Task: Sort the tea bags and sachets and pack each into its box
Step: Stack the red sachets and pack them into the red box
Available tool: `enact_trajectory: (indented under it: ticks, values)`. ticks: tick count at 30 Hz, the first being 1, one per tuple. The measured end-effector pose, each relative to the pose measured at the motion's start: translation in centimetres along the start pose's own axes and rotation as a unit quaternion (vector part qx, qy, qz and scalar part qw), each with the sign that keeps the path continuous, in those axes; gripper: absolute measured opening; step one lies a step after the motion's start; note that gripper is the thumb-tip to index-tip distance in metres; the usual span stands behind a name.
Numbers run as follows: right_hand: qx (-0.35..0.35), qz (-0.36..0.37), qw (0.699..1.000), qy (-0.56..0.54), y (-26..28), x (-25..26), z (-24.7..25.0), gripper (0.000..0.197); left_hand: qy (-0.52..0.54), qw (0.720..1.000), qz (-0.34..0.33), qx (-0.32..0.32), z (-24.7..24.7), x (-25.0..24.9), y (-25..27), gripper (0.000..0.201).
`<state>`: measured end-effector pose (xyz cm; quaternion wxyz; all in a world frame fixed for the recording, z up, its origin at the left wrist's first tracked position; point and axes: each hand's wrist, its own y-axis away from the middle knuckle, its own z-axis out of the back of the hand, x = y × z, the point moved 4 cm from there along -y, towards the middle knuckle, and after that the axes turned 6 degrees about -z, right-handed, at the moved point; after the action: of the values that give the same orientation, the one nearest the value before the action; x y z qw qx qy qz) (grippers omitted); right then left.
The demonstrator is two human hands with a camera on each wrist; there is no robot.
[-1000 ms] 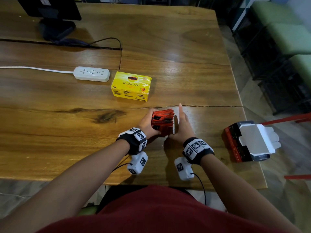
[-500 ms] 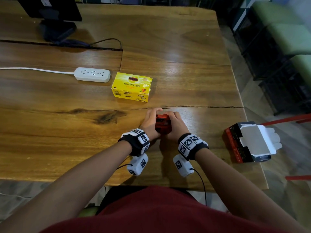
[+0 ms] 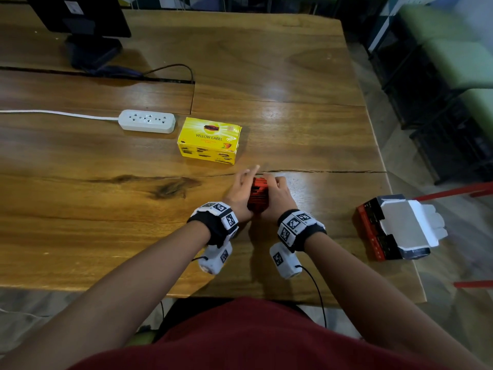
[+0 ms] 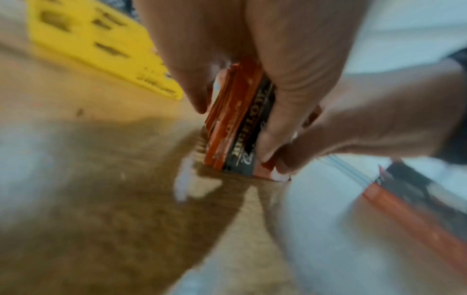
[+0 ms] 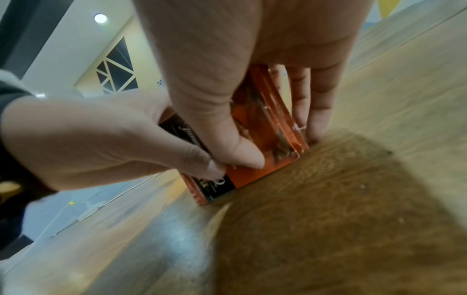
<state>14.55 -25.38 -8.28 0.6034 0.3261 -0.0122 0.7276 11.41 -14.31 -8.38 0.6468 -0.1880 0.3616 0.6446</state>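
Observation:
A stack of red and black sachets (image 3: 257,194) stands on edge on the wooden table (image 3: 106,222), squeezed between both hands. My left hand (image 3: 246,188) grips its left side, thumb on the near face and fingers on the far face (image 4: 235,123). My right hand (image 3: 274,189) grips the right side, thumb (image 5: 227,139) in front and fingers (image 5: 312,111) behind the sachet stack (image 5: 267,123). The closed yellow tea box (image 3: 209,140) lies just beyond the hands. The red and black box (image 3: 373,231) sits at the table's right edge with its white lid flaps open.
A white power strip (image 3: 146,121) with its cable lies left of the yellow box. A monitor stand (image 3: 90,49) is at the far left corner. The table's right edge (image 3: 400,209) runs close beside the open box, with chairs and floor beyond it.
The loose, wider stack has been pressed into a tight bundle. My right hand, flat and upright beside it a second ago, now wraps round it, and both hands sit closer together.

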Motion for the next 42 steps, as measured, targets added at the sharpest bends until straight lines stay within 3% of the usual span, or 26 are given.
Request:
enact_trajectory:
  ticks: [3, 10, 16, 19, 23, 27, 30, 36, 39, 42]
  values:
    - [0.007, -0.017, 1.000, 0.005, -0.1, -0.1, -0.1, 0.083, 0.082, 0.996, 0.025, -0.012, -0.5, 0.7, 0.1, 0.114]
    - [-0.022, 0.021, 0.999, -0.027, -0.2, 0.1, 0.1, 0.070, 0.086, 0.996, 0.021, -0.022, -0.1, 0.3, -0.4, 0.097]
    - [0.003, -0.009, 1.000, 0.007, -0.1, -0.1, -0.5, 0.073, 0.017, 0.999, 0.037, -0.014, -0.2, 0.2, 0.0, 0.102]
    - [-0.003, -0.002, 1.000, 0.023, -0.1, 0.1, -0.3, 0.071, -0.047, 0.999, -0.002, 0.004, 0.0, -0.5, 0.1, 0.106]
    - [0.018, 0.002, 0.999, 0.040, 0.0, 0.3, -0.2, 0.082, -0.157, 0.987, -0.014, 0.039, -0.4, -1.0, 0.0, 0.099]
    - [0.029, 0.006, 1.000, -0.002, 1.1, -0.7, 1.3, 0.090, -0.192, 0.980, -0.013, 0.048, -0.4, -1.2, 0.1, 0.092]
    - [-0.034, -0.016, 0.999, -0.033, 2.9, -2.3, 4.4, 0.081, -0.190, 0.981, -0.017, 0.047, -0.4, -1.2, 0.1, 0.082]
    - [-0.224, -0.126, 0.964, 0.070, 7.0, -8.8, 11.2, 0.044, -0.182, 0.981, -0.037, 0.054, -0.3, -1.0, 0.0, 0.076]
    - [-0.252, -0.174, 0.949, 0.077, 8.4, -11.7, 11.9, 0.037, -0.181, 0.981, -0.040, 0.057, -0.3, -1.0, 0.0, 0.073]
    - [-0.246, -0.217, 0.940, 0.093, 9.3, -13.3, 11.4, 0.041, -0.187, 0.980, -0.035, 0.055, -0.3, -1.0, 0.1, 0.071]
